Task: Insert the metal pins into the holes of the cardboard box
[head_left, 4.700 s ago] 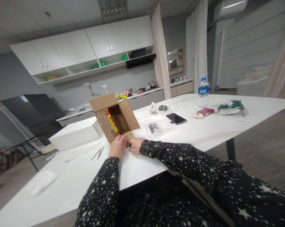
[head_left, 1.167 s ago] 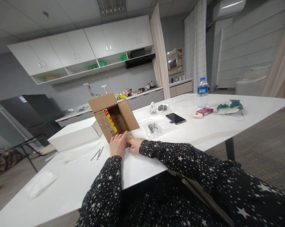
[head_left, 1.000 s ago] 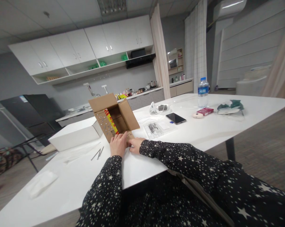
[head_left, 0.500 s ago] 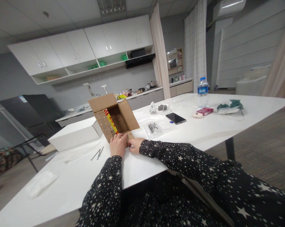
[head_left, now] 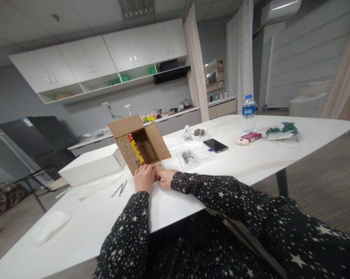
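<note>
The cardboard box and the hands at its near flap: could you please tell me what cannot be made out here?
- Head view: the cardboard box floor is hidden by its own walls.
- Whatever the right hand pinches is too small to tell.
- Left hand fingertips cover part of the near flap.

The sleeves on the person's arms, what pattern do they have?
Black with small white stars, clear on the left sleeve in the head view.

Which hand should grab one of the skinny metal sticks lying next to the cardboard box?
Probably the left hand. The metal sticks lie on the white table just to its left, with nothing between. The right hand rests on the other side, by the cardboard box, and would have to cross over.
</note>
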Motion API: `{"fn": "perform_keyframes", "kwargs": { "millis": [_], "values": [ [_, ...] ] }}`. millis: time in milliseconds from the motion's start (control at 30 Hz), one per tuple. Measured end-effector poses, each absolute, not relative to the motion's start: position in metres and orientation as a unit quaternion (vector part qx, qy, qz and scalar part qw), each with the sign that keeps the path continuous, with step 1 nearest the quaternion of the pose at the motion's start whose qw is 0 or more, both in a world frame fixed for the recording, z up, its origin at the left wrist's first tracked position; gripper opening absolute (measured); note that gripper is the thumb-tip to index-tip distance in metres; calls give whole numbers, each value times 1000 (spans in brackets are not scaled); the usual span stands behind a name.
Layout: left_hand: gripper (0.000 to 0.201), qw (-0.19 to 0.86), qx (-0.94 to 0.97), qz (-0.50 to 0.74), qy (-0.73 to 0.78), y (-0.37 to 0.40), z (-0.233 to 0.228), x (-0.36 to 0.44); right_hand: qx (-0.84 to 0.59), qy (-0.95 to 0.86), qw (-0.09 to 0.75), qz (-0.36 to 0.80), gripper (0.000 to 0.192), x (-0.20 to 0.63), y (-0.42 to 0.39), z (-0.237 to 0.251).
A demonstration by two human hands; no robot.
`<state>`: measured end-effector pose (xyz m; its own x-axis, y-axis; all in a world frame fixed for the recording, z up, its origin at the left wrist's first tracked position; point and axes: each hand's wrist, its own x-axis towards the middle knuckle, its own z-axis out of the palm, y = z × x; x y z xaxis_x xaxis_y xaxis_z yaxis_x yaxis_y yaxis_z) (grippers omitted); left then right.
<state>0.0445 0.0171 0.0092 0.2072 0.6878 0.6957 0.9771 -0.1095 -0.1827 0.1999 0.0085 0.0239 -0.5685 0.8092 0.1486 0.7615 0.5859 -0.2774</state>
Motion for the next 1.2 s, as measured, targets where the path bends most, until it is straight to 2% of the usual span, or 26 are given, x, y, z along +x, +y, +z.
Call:
{"fn": "perform_keyframes", "kwargs": {
  "millis": [1200],
  "values": [
    [31, 288, -722, -212, -592, 13, 11, 48, -420, -890, 148, 98, 32, 201, 12, 21]
  ]
}}
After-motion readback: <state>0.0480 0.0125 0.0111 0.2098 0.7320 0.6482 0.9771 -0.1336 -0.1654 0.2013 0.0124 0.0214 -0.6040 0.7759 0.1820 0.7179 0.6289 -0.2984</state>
